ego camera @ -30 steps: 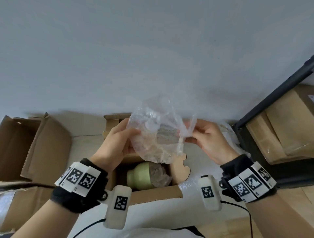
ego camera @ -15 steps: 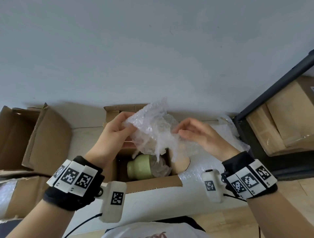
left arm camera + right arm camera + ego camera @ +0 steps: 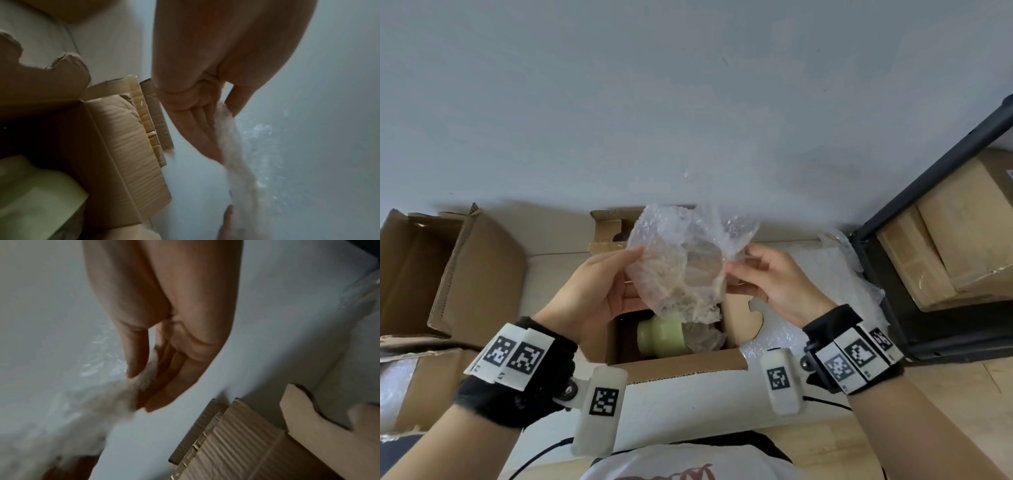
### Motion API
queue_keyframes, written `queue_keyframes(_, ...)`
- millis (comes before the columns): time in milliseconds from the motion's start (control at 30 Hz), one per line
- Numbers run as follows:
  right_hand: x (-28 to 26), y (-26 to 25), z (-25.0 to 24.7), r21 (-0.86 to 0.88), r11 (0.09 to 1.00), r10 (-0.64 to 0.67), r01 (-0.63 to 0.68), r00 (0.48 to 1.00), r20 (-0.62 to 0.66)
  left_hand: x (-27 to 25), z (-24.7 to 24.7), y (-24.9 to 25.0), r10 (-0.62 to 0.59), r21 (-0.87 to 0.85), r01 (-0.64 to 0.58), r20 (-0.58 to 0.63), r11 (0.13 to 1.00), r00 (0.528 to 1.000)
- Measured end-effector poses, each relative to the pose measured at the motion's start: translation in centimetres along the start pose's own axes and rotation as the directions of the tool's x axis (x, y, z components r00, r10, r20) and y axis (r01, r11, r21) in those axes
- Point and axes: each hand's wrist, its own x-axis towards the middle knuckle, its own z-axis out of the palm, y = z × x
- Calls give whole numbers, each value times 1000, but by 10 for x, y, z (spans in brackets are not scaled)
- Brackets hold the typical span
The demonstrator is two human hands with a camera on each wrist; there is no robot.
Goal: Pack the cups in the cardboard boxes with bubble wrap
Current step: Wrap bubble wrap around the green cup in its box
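Wrist bands with black-and-white markers are worn on both forearms, nearest the head camera.

An open cardboard box [image 3: 681,365] is seen just past them, on the white counter [image 3: 688,397]. A pale green cup [image 3: 659,337] is seated inside it, at the left of the opening, with crumpled wrap [image 3: 703,337] packed against its right side. Whether the cup is upright or on its side cannot be told. In the left wrist view the same cup [image 3: 35,199] is seen low in the box [image 3: 123,146], blurred.

A sheet of bubble wrap [image 3: 681,263] is held up above the box opening, clear of the cup. Its left edge is pinched by the left hand [image 3: 599,291], thumb on the near face and fingers behind; in the left wrist view the sheet [image 3: 232,146] is clamped between thumb and fingers [image 3: 197,126]. Its right edge is pinched by the right hand [image 3: 777,284]; in the right wrist view the wrap [image 3: 148,374] is nipped between thumb and fingers [image 3: 174,382]. Both grips are closed on the sheet, not spread.

More bubble wrap [image 3: 839,274] is laid flat on the counter right of the box. A larger open carton [image 3: 448,270] is placed at far left. A dark shelf frame [image 3: 935,164] with brown boxes [image 3: 955,236] is located at far right. A plain pale wall [image 3: 688,102] is behind everything.
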Motion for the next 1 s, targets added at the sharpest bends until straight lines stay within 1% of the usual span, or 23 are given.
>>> queue_keyframes(33,1,0,1,16,1000,-21,22,999,-35,0,-2,0,29,3,-29,-29,1000,999)
queue_keyframes(67,2,-1,2,19,999,-43,44,998,-37,1,-4,0,58,12,-57,-46,998,997)
queue_keyframes(133,2,-1,1,26,997,-78,78,997,3,-1,-10,0,99,31,-98,-26,995,995)
queue_keyframes(233,-1,1,-2,42,995,-94,92,995,32,-6,-14,1,128,47,-128,-3,991,992)
queue_keyframes(333,-1,4,-4,-116,982,-150,148,989,-13,-8,-18,5,93,39,-94,35,995,995)
queue_keyframes(400,1,3,-6,-152,985,-86,78,995,-48,-12,-16,8,81,76,-86,65,993,995)
queue_keyframes(433,2,2,-8,-144,989,-32,25,998,-47,-13,-13,9,103,152,-110,54,982,993)
queue_keyframes(467,2,2,-8,-115,993,22,-25,999,-30,-14,-7,8,158,268,-160,28,950,987)
queue_keyframes(500,3,1,-7,-82,995,63,-64,998,-19,-15,-1,6,243,407,-221,-3,886,970)
queue_keyframes(533,4,-1,-5,-75,993,94,-95,995,-15,-14,5,4,345,551,-276,-22,787,938)
queue_keyframes(567,4,-2,-1,-111,985,130,-130,991,-13,-15,12,2,438,677,-319,-6,663,899)
queue_keyframes(600,6,-2,2,-181,970,162,-161,987,-10,-15,21,-1,495,749,-354,39,560,868)
queue_keyframes(633,7,-1,5,-255,953,168,-165,986,-7,-16,29,-4,515,771,-386,88,506,852)
queue_keyframes(667,9,0,8,-315,938,156,-145,988,10,-15,36,-7,500,767,-412,138,492,855)
queue_keyframes(700,9,-1,11,-363,925,130,-113,991,22,-14,42,-11,456,737,-431,187,521,870)
queue_keyframes(733,9,-3,12,-396,914,100,-85,995,17,-13,47,-14,392,678,-433,226,594,892)
queue_keyframes(767,9,-3,11,-407,910,76,-74,997,-10,-13,49,-17,326,594,-414,255,690,910)
queue_keyframes(800,9,-3,9,-414,908,48,-67,997,-55,-13,49,-20,285,516,-384,263,766,922)
queue_keyframes(833,9,-1,4,-437,897,19,-68,993,-117,-12,45,-24,275,483,-363,244,797,930)
queue_keyframes(867,9,2,-1,-486,871,-15,-78,983,-185,-12,38,-30,288,512,-354,206,782,935)
queue_keyframes(900,9,5,-4,-535,839,-36,-98,971,-234,-12,29,-38,306,592,-342,164,730,938)
queue_keyframes(933,9,8,-6,-573,810,-35,-125,965,-259,-14,20,-49,315,699,-312,130,643,940)
queue_keyframes(1000,12,15,-3,-619,767,10,-171,967,-256,-19,1,-75,271,879,-216,104,425,957)
